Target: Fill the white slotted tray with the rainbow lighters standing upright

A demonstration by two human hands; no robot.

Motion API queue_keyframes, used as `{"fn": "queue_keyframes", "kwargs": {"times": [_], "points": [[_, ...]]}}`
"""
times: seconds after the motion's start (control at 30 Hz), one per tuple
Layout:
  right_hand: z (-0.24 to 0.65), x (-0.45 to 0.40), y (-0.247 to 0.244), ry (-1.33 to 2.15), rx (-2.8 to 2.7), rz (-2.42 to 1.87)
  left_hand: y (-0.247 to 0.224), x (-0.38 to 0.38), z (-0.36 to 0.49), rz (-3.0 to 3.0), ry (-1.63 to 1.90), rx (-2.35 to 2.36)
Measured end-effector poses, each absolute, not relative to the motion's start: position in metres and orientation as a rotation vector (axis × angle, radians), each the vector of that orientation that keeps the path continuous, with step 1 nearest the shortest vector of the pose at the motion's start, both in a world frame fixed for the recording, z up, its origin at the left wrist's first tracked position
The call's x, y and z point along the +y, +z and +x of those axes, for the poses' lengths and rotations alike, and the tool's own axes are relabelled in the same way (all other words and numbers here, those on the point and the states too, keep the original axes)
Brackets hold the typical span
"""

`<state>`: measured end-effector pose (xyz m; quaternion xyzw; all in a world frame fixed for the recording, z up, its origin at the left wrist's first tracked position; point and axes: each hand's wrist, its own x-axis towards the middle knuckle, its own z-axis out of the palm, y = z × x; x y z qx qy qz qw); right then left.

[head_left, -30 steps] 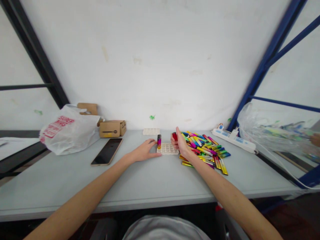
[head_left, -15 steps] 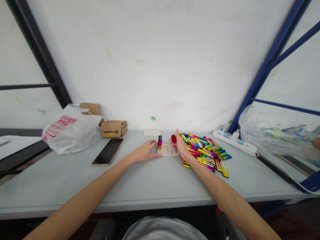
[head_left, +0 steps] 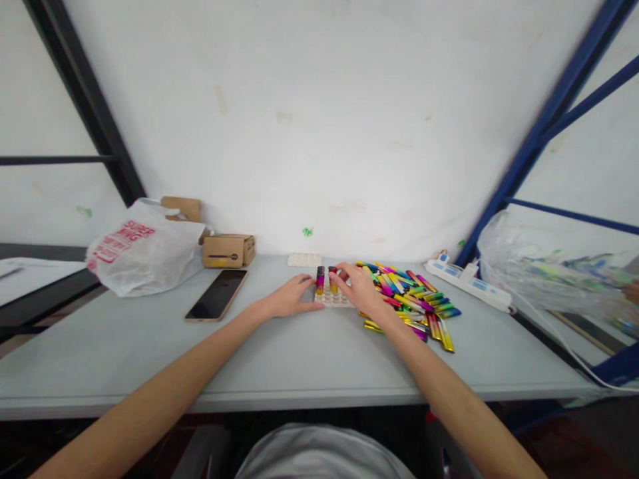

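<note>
A white tray with rows of holes [head_left: 337,301] lies on the table in front of me. At its left end stands an upright purple-and-gold lighter [head_left: 320,282]. My left hand [head_left: 289,297] rests at that end, thumb along the front edge and fingers spread, touching the tray. My right hand [head_left: 358,286] pinches a red-and-gold lighter [head_left: 333,279] upright over the tray, just right of the first lighter. Whether its lower end sits in a hole I cannot tell. Beside my right hand spreads a pile of colourful metallic lighters [head_left: 414,299].
Another white tray [head_left: 304,259] lies by the wall. Leftward are a phone [head_left: 217,296], a cardboard box [head_left: 227,251] and a white plastic bag [head_left: 150,249]. A power strip [head_left: 469,283] and a clear plastic bag [head_left: 554,266] are on the right.
My right hand has moved left from beside the pile to the tray, bringing the red-and-gold lighter upright next to the purple one. My left hand stays in place.
</note>
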<state>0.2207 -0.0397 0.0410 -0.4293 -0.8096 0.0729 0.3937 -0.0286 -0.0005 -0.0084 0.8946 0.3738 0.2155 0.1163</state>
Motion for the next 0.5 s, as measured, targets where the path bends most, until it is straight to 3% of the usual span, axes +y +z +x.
{"fn": "queue_keyframes", "kwargs": {"times": [0.27, 0.5], "points": [[0.2209, -0.0446, 0.0428, 0.455, -2.193, -1.033, -0.0071, 0.0001, -0.0295, 2.633, 0.613, 1.052], [0.2142, -0.0470, 0.0430, 0.397, -2.348, -1.080, -0.0094, 0.0011, -0.0279, 2.643, 0.634, 1.042]]}}
